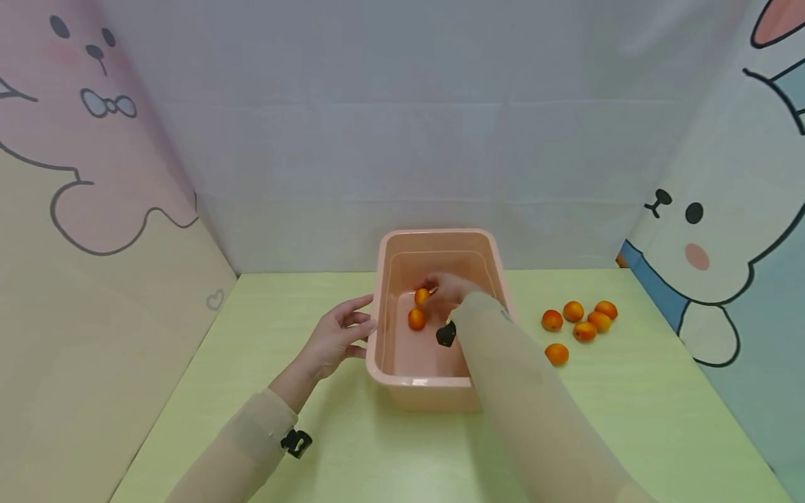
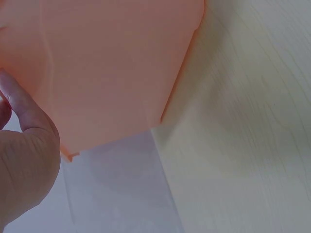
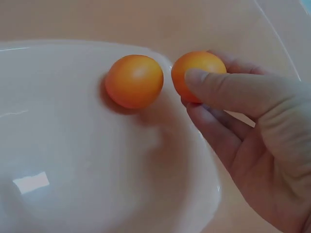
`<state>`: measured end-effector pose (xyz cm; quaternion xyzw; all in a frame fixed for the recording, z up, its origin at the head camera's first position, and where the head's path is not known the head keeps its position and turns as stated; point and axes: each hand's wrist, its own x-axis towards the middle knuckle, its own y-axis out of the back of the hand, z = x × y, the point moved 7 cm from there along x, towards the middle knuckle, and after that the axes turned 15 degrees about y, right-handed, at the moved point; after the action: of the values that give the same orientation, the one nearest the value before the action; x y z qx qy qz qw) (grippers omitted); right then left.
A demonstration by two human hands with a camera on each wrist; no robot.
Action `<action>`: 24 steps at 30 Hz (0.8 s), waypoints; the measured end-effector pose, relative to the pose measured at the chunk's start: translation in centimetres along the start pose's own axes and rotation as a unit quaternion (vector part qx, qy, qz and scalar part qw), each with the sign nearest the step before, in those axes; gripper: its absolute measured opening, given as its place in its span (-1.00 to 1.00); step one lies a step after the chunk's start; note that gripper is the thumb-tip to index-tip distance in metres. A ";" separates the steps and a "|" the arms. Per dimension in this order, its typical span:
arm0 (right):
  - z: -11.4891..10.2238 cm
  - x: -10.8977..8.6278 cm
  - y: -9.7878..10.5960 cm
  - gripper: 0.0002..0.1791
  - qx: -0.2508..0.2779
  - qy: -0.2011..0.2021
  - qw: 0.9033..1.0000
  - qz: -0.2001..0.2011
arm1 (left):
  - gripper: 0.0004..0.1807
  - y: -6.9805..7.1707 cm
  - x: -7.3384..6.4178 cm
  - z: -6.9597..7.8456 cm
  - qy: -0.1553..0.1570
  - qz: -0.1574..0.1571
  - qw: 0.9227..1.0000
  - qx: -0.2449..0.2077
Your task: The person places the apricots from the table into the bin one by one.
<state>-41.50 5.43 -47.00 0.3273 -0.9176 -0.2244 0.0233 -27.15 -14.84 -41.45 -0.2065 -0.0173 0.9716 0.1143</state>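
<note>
A pink plastic bin [image 1: 428, 383] stands on the table. My left hand [image 1: 336, 337] touches the outside of its left wall with fingers extended; in the left wrist view, the thumb [image 2: 24, 104] lies by the wall [image 2: 102, 82]. Inside the bin, my right hand [image 1: 448, 288] pinches a small orange fruit [image 3: 206, 65] between thumb and fingers. Close beside it, a second small orange fruit [image 3: 134, 81] rests on the bin floor, near the left wall in the head view.
To the right of the bin, several more small orange fruits [image 1: 585, 331] lie on the light green table [image 1: 629, 398], with one fruit [image 1: 557, 354] nearer the right sleeve. White and printed curtains [image 1: 434, 154] enclose the table at the back and sides.
</note>
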 end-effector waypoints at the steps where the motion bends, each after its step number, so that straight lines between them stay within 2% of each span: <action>1: 0.1 -0.1 -0.1 -0.60 0.002 -0.002 1.000 -0.003 | -0.36 0.0 0.0 0.0 0.000 0.000 1.000 0.001; 7: 0.2 -0.3 -0.4 -0.57 0.051 -0.005 0.999 -0.015 | -0.36 -0.2 0.0 0.0 -0.001 -0.002 1.000 0.000; 11: 0.5 -0.5 -0.3 -0.54 0.057 -0.026 0.998 -0.003 | -0.36 -0.3 0.0 -0.1 -0.001 -0.007 1.000 -0.004; 17: 0.5 -0.4 -0.3 -0.48 0.034 -0.045 0.998 0.007 | -0.36 -0.1 0.1 -0.1 0.001 -0.008 1.000 -0.004; 20: 0.1 -0.3 0.0 -0.47 0.004 -0.037 0.999 0.009 | -0.35 -0.1 0.0 -0.1 0.001 -0.011 1.000 -0.002; 24: -1.0 -0.4 0.4 -0.45 -0.006 -0.017 0.999 0.026 | -0.35 -0.1 0.0 -0.1 0.000 -0.017 1.000 -0.001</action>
<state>-41.27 5.57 -45.93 0.2991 -0.9247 -0.2352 0.0156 -27.13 -14.78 -41.53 -0.2061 -0.0220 0.9696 0.1302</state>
